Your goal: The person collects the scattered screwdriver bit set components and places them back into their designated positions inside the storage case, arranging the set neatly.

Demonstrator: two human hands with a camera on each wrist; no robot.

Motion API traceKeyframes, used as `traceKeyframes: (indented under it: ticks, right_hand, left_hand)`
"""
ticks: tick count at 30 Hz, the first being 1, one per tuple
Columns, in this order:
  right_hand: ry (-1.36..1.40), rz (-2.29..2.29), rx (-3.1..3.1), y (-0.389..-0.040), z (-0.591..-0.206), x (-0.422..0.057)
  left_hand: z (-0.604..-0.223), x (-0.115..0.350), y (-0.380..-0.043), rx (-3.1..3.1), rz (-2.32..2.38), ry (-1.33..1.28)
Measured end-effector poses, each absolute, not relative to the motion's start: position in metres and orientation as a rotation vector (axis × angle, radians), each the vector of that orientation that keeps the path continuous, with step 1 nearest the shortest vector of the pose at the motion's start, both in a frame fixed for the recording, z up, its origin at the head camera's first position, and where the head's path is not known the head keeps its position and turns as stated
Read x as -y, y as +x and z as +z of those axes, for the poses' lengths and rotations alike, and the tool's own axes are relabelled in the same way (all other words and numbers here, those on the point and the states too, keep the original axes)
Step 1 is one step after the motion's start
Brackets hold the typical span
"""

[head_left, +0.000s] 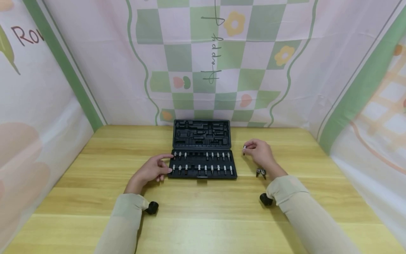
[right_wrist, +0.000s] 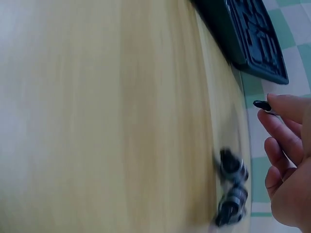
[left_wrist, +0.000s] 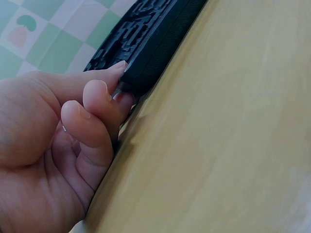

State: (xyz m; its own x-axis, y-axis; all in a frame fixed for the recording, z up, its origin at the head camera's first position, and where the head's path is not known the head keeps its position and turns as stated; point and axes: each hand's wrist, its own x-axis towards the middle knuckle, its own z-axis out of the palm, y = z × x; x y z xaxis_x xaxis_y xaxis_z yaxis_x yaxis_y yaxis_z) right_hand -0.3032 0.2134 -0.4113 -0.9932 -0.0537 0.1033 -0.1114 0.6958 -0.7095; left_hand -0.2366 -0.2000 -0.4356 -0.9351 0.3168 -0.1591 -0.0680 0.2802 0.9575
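Socket bit [head_left: 244,150], small, silver and with a dark tip, was above the table [head_left: 203,225], to the right of the black case [head_left: 203,177] and apart from it. Thumb and index finger of the right hand [head_left: 260,153] pinched it, and the dark tip stuck out from them; the other fingers of this hand were bent loosely. Two more bits [head_left: 261,173], also metal with dark ends, lay close together on the table, just beside the right wrist.

The case was open. Its lower part carried two rows of bits [head_left: 212,169], and each row had a gap in the middle. Its lid [head_left: 201,134] stood raised at the back, with moulded hollows on the inner side. Left hand [head_left: 150,170] was at the left edge of the case: the index finger was straight and touched near the upper row, the thumb touched near the lower row, and the remaining fingers were softly curled, with nothing held in them.

Both arms wore pale sleeves [head_left: 317,215] with a small black device [head_left: 152,208] at each cuff. Behind the table hung a cloth [head_left: 177,24] with green and white checks, flowers and the word "Happy".
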Motion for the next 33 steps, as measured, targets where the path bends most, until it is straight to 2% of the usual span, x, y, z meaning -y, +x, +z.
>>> traceKeyframes:
  ticks: [11,33]
  right_hand:
    - [0.171,1.373,2.732,-0.300,-0.408,-0.180]
    - [0.254,1.313,2.801,-0.292,-0.409,-0.136]
  left_hand:
    - [-0.434,0.200,-0.236,-2.246,1.691,0.226]
    - [-0.436,0.201,-0.237,-2.245,1.697,0.243]
